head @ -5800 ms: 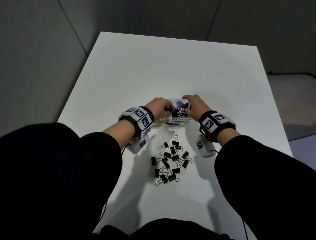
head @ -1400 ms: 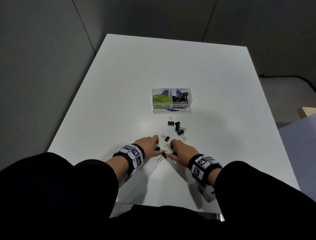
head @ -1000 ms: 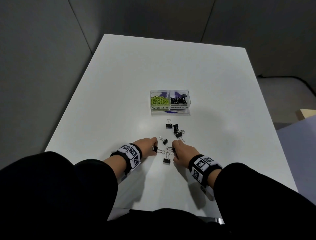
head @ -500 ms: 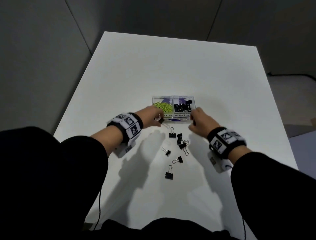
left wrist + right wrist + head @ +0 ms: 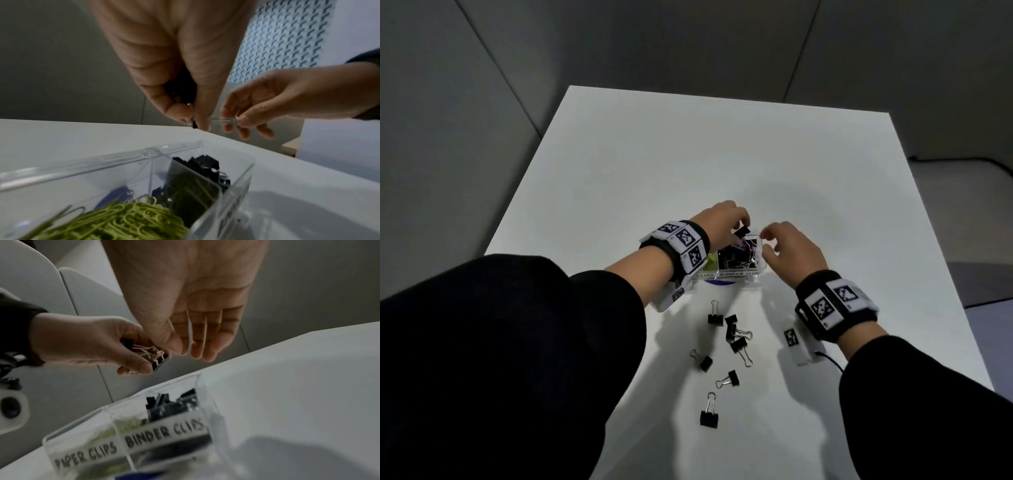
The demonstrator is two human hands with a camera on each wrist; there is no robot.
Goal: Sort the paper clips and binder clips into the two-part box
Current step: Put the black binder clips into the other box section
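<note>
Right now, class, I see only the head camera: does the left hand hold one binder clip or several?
Observer: Several. The right wrist camera shows the left hand gripping a bunch of binder clips above the box.
Operator: Is the right hand empty?
Observer: No. In the left wrist camera the right hand pinches a thin wire handle at its fingertips.
Operator: The left wrist covers half the box. What is in that half?
Observer: Green paper clips, piled in the compartment beside the one with black clips.
</note>
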